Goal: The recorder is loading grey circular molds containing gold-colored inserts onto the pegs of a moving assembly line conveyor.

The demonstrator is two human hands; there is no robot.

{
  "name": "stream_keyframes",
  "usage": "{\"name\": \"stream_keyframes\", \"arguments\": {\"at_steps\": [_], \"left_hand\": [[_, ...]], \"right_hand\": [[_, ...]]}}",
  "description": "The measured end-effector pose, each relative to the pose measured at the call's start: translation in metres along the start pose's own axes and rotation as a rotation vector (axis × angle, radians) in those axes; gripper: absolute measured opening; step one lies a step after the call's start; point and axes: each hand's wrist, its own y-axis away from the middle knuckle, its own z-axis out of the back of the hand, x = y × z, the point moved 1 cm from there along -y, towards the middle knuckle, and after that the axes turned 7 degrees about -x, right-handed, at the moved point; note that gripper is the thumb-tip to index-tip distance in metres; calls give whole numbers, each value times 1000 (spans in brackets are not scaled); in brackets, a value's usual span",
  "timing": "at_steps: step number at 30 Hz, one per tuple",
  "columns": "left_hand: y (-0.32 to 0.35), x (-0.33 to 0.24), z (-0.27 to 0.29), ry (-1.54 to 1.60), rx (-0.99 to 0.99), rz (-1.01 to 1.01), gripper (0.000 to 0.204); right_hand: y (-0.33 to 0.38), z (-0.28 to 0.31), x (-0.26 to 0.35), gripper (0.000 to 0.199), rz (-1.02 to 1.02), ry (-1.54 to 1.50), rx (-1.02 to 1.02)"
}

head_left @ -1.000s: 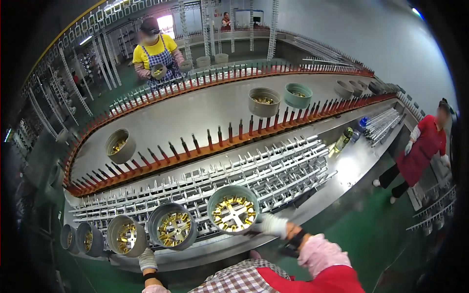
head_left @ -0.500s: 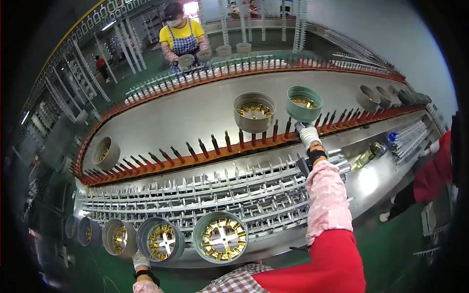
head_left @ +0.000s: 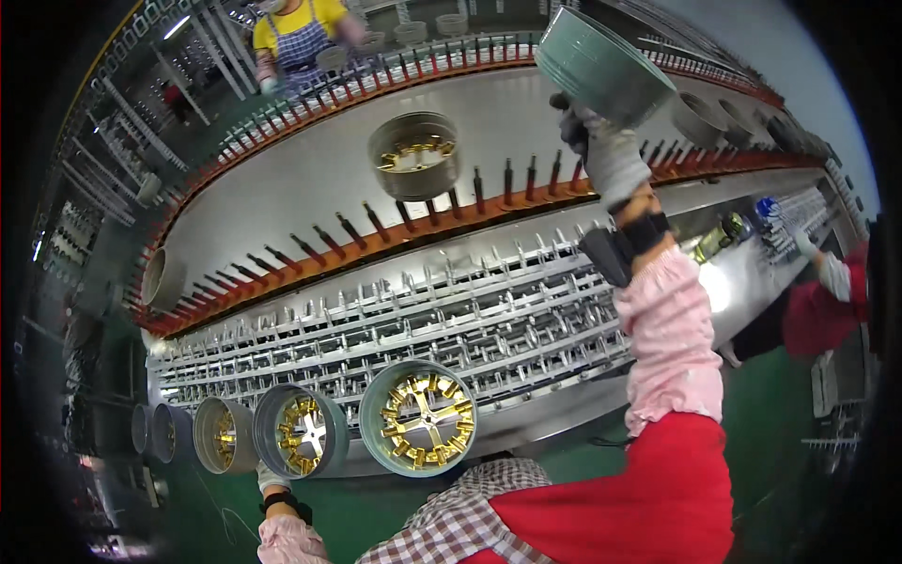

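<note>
My right hand (head_left: pixel 601 150), in a grey glove, is raised over the conveyor and grips a green metal tin (head_left: pixel 601 66) by its lower edge, tilted and lifted off the belt. My left hand (head_left: pixel 272 479), also gloved, rests at the underside of a grey tin (head_left: pixel 299 430) holding gold parts on the near rack. Next to it stands a green tin (head_left: pixel 418 418) filled with gold parts. Another grey tin (head_left: pixel 413 155) with gold parts rides the steel conveyor belt (head_left: pixel 282 188).
Orange rails with dark pegs (head_left: pixel 395 235) edge the curved belt. A metal rod rack (head_left: pixel 451 320) lies in front of me, with more tins (head_left: pixel 216 432) at its left. A person in yellow (head_left: pixel 291 38) works across the belt; a person in red (head_left: pixel 817 301) stands at right.
My right arm reached from the near rack across to the belt, took the green tin there and lifted it up. The grey tin on the belt moved left.
</note>
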Motion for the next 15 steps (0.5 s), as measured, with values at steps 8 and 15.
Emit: {"name": "stream_keyframes", "arguments": {"at_steps": [8,15], "left_hand": [[9,15,1,-481,-160,-266,19],[-7,19,-11,-580,-271,-304,14]], "right_hand": [[246,43,64,30,57,865,281],[314,8,56,29,-104,738,246]]}}
